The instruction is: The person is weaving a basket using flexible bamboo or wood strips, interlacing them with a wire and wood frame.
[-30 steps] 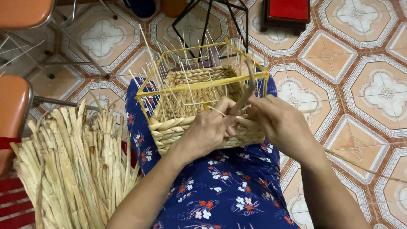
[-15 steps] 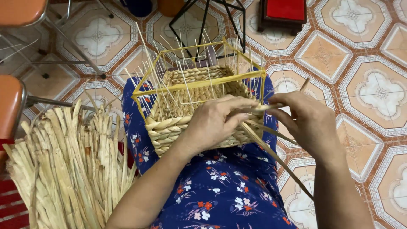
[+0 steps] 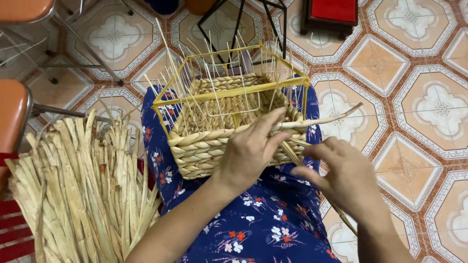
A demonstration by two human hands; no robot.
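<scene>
Beside lap, pale dried straw bundle [image 3: 78,195]; ahead, yellow wire-framed half-woven straw basket [image 3: 229,131]. Left hand [image 3: 251,151] pressing twisted straw strand [image 3: 317,122] against basket; right hand [image 3: 343,178] loosely curled, pinching a second strand.

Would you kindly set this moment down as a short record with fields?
Setting: person seated, patterned tile floor
Work piece: half-woven basket on a yellow wire frame, resting on the lap
Left hand: pressed on the basket's front wall, fingers over a loose strand
Right hand: beside the basket, pinching a second strand that runs down to the right
Supply: bundle of dried strips at the person's left
</scene>
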